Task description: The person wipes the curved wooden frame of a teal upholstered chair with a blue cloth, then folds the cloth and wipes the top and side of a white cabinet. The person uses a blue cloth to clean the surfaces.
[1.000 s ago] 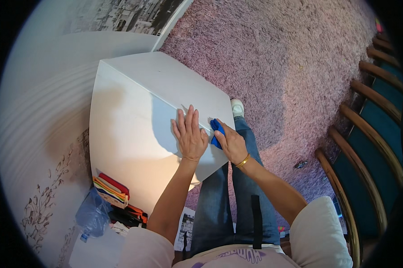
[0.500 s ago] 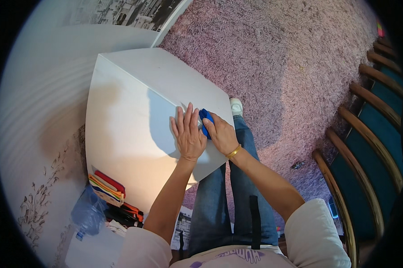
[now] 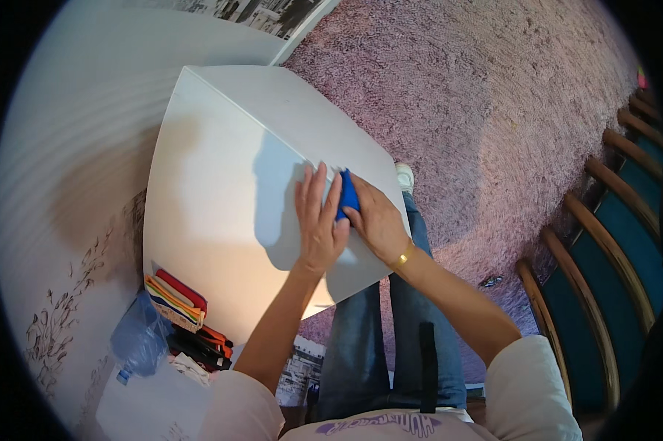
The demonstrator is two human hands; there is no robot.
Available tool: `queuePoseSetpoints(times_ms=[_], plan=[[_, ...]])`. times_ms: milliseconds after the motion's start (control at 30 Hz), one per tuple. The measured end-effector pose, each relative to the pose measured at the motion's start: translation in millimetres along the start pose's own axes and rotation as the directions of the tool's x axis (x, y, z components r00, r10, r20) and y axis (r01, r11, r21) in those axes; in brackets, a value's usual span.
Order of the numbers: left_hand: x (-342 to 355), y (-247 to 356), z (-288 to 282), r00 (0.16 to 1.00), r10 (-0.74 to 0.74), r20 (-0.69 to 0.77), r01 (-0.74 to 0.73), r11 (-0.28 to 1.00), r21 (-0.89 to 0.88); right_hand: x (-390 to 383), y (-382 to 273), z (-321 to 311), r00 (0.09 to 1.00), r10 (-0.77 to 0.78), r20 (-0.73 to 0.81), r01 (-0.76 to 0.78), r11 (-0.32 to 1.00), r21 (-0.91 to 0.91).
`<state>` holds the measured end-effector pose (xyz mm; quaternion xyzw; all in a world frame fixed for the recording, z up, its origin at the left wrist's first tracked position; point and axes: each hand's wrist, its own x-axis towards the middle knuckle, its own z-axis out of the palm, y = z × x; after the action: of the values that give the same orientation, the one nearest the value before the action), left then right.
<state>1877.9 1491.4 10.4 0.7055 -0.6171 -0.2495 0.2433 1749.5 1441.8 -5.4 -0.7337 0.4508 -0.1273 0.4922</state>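
A small blue bundle, apparently a folded cloth, is gripped in my right hand with the thumb bent over its near end. My left hand rests on the white panelled piece of furniture, fingers stretched out and pointing away from me. Its thumb side lies close beside the blue bundle; whether they touch, I cannot tell. Both hands are near the ridge where two white faces of the furniture meet. The underside of the bundle is hidden against the white surface.
Folded coloured cloths sit at the furniture's near left corner, by a clear blue-tinted plastic bottle and a black-and-orange item. Pinkish-purple carpet spreads to the right, up to teal seating with curved wooden bars.
The view has shifted a little, so the furniture appears farther right. My left fingers have drawn closer together, and more of the blue bundle shows in my right hand.
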Motion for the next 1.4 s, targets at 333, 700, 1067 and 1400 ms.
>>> queuePoseSetpoints(times_ms=[333,700,1067,1400], plan=[[111.2,-121.7,-72.7,0.979,0.006,-0.204,0.054,0.956,0.287,170.3,-64.1,75.8,0.972,-0.126,-0.201,0.133,0.991,0.022],[64.3,-58.9,-49.2,0.992,-0.107,0.059,0.071,0.899,0.433,112.4,-24.6,55.7,0.996,-0.013,-0.092,0.038,0.961,0.275],[-33.9,47.8,61.0,0.923,-0.007,0.385,-0.183,0.871,0.455,-51.5,98.4,8.7,0.973,0.141,0.181,-0.204,0.893,0.402],[-38.1,46.1,69.3,0.955,-0.013,0.298,-0.122,0.895,0.428,-41.0,124.9,38.3,0.922,0.302,0.243,-0.355,0.909,0.218]])
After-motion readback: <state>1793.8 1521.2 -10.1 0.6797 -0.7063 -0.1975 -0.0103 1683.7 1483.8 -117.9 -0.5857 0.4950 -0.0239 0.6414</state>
